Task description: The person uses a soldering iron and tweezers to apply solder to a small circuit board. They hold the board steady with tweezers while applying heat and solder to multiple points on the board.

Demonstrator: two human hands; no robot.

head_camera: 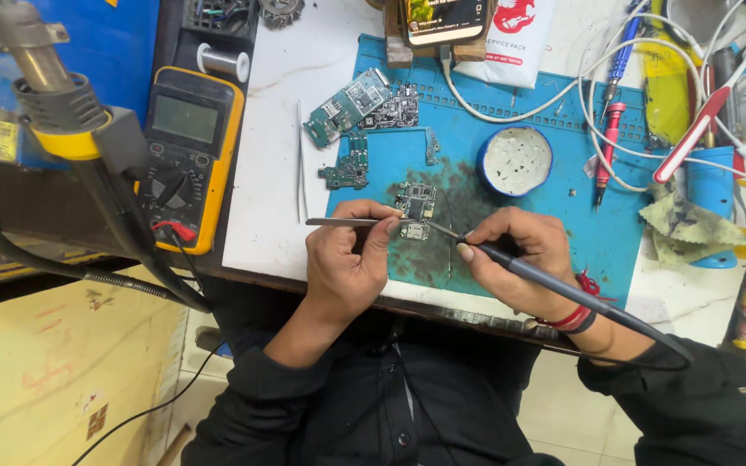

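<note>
A small green circuit board [415,207] lies on the blue work mat [554,173], over a dark scorched patch. My left hand [351,259] grips metal tweezers [338,222] whose tip rests at the board's lower left. My right hand [515,259] holds a black soldering iron [554,285] like a pen, its thin tip touching the board's lower edge. The iron's cable trails off to the lower right.
More circuit boards [360,108] lie at the mat's top left, with a second pair of tweezers [300,164] beside them. A round blue tin [515,160] sits right of the board. A yellow multimeter [187,151], a hot-air nozzle [32,52], screwdrivers [608,142] and white cables crowd the edges.
</note>
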